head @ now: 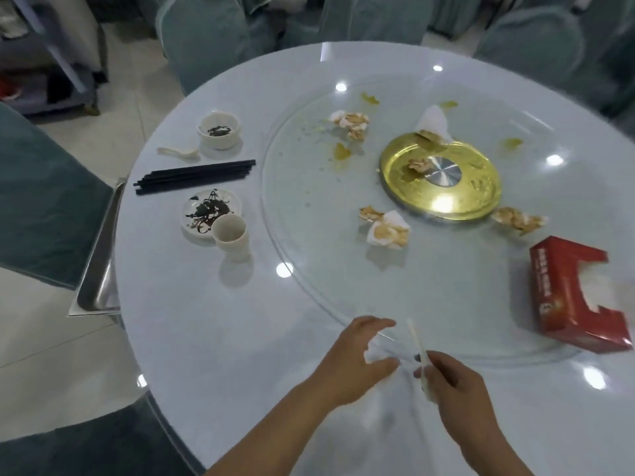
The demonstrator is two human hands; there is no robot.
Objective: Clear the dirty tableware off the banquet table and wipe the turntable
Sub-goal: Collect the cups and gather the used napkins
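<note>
Two hands of mine hang over the near edge of the round white table (pixel 206 321).

My right hand (pixel 457 389) pinches a thin white stick-like thing (pixel 417 348); it is too blurry to tell what it is. My left hand (pixel 357 359) is spread loose and holds nothing. On the glass turntable (pixel 309 207) lie dirty crumpled tissues (pixel 386 228) and yellow spills, with a red tissue box (pixel 570 297) on the right. On the left sit a bowl (pixel 220 130), a white spoon (pixel 178 153), black chopsticks (pixel 196 175), a smeared plate (pixel 209 209) and stacked cups (pixel 231 237). At the far left a metal tray (pixel 98 266) pokes out by the table.
</note>
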